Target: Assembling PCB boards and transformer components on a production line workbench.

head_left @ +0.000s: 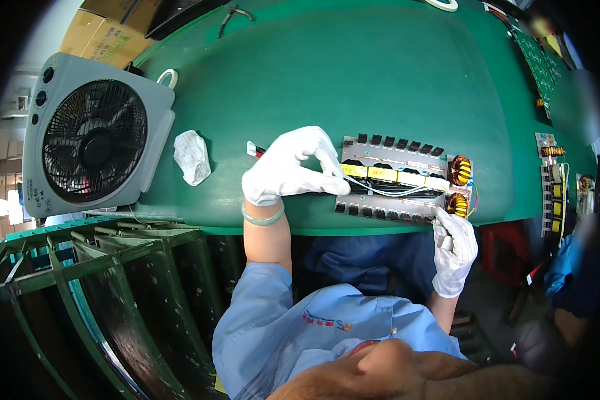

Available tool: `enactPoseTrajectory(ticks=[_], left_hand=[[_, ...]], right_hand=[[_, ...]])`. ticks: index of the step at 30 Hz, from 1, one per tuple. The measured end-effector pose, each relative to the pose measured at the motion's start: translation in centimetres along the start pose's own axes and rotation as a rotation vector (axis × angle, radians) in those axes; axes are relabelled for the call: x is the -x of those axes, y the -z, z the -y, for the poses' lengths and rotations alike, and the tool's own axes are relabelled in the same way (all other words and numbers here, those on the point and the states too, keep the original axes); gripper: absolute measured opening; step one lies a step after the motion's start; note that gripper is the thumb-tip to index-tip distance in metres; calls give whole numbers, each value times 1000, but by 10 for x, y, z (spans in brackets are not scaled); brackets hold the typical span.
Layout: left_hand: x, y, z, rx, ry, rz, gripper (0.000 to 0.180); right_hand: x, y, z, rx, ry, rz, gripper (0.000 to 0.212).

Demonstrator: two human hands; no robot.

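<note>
A long circuit board (393, 147) lies near the green table's front edge, with rows of black parts on both long sides. Along its middle run yellow-taped blocks (385, 173), and two copper-wound ring coils (460, 171) sit at its right end. My left hand (297, 167), white-gloved, pinches white wires (407, 191) at the board's left end. Beyond that hand sticks out a red-and-black cable with a white connector (251, 148). My right hand (455, 250), also gloved, is closed by the board's lower right corner, below the nearer coil; what its fingertips hold is too small to tell.
A grey box fan (97, 143) stands at the left, beside a crumpled white glove (192, 158). Cutters (235, 19) and a tape roll (169, 79) lie farther back. More boards (552, 190) line the right side. A green metal rack (107, 267) is below left.
</note>
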State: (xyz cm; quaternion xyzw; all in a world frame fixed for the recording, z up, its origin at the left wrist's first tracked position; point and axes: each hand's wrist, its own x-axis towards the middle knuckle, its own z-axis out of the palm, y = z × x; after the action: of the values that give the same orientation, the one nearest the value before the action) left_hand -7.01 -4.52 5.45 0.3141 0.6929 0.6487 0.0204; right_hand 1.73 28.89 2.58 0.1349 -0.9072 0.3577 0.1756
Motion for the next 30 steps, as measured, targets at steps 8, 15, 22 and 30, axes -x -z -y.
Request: enactPoseTrajectory(ticks=[8, 15, 22, 30], left_hand=[[11, 18, -7, -297, 318, -92, 15], [11, 21, -4, -465, 374, 181, 24], [-6, 2, -21, -497, 661, -63, 23], [-8, -9, 28, -842, 59, -104, 17]], right_hand=[[4, -1, -13, 92, -11, -196, 34], [-3, 16, -12, 48, -115, -94, 55], [-23, 58, -33, -378, -193, -243, 59], [-70, 28, 5, -339, -174, -46, 34]])
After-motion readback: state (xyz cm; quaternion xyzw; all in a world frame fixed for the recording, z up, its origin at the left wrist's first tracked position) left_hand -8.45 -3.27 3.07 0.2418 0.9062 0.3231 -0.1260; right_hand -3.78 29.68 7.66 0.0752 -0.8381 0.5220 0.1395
